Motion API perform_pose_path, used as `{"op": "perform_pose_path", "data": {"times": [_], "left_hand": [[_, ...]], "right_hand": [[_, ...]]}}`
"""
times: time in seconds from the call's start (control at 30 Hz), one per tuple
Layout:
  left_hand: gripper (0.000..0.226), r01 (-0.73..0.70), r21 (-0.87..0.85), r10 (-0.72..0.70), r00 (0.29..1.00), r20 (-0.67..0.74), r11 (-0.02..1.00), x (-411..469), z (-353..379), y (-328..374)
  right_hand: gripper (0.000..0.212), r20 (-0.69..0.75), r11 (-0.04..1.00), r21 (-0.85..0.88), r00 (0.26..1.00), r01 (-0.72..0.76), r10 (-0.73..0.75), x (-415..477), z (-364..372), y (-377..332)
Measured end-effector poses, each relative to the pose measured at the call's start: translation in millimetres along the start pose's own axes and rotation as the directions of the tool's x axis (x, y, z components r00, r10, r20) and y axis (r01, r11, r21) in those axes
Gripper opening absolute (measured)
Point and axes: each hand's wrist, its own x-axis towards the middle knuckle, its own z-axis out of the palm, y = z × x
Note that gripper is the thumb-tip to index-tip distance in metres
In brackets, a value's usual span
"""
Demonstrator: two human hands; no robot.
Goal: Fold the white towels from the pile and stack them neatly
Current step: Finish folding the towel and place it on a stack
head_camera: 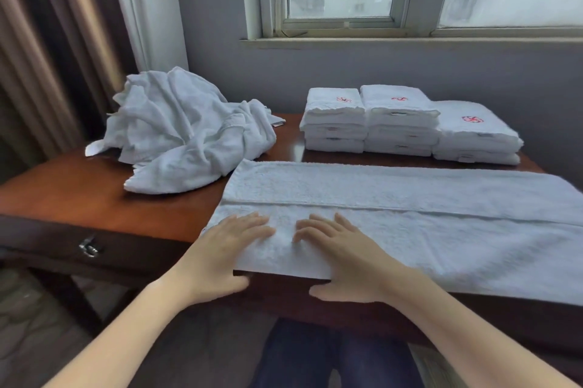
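Left hand (227, 248), right hand (340, 255) flat on towel (410, 198); unreadable red emblems (472, 119) atop stacks (400, 132)

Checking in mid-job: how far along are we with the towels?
Done: three stacks of folded towels stand at the far right of the table. In hand: one long towel lies folded lengthwise at the near edge, with the left hand and right hand pressed flat on its left end. Left: its cross folds, then the crumpled pile at far left.

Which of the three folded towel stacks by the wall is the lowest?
The rightmost stack: it shows two folded towels, while the middle stack and the left stack each show three and stand taller.
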Motion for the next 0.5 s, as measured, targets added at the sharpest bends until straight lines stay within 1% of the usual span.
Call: {"op": "perform_pose_path", "data": {"times": [0.03, 0.1, 0.17, 0.23, 0.3, 0.33, 0.4, 0.5], "left_hand": [[0.073, 0.028, -0.083, -0.03, 0.999, -0.024, 0.996, -0.9, -2.2, 0.5], [0.048, 0.101, -0.214, -0.11, 0.994, -0.028, 0.972, -0.2, -9.9, 0.1], [0.028, 0.151, -0.279, -0.169, 0.985, -0.041, 0.948, 5.1, -20.3, -0.9], [0.016, 0.16, -0.312, -0.201, 0.974, -0.104, 0.937, 15.0, -31.5, -1.4], [0.014, 0.165, -0.34, -0.234, 0.956, -0.175, 0.926, 28.2, -39.1, 1.2], [0.014, 0.177, -0.339, -0.257, 0.944, -0.207, 0.924, 35.6, -40.3, 3.2], [0.017, 0.229, -0.293, -0.309, 0.914, -0.264, 0.928, 51.2, -38.1, 6.3], [0.026, 0.325, -0.192, -0.373, 0.867, -0.33, 0.926, 74.7, -34.4, 7.8]], "right_hand": [[0.062, -0.017, 1.0, 0.01, 1.0, -0.019, 0.019, 0.0, -2.6, -2.1], [0.053, -0.012, 0.987, 0.121, 0.994, -0.107, 0.11, -1.3, -14.4, -5.7], [0.038, 0.004, 0.969, 0.18, 0.985, -0.169, 0.172, -2.6, -27.6, -5.7], [0.021, -0.077, 0.96, 0.18, 0.969, -0.216, 0.233, -3.0, -39.1, -2.2], [0.009, -0.215, 0.949, 0.139, 0.927, -0.284, 0.309, -0.8, -47.1, 4.1], [0.007, -0.282, 0.939, 0.111, 0.895, -0.327, 0.345, 1.0, -50.4, 8.0], [0.01, -0.371, 0.916, 0.069, 0.842, -0.395, 0.391, 5.8, -53.7, 16.0], [0.017, -0.454, 0.906, 0.027, 0.802, -0.423, 0.388, 16.8, -55.2, 26.4]]}}
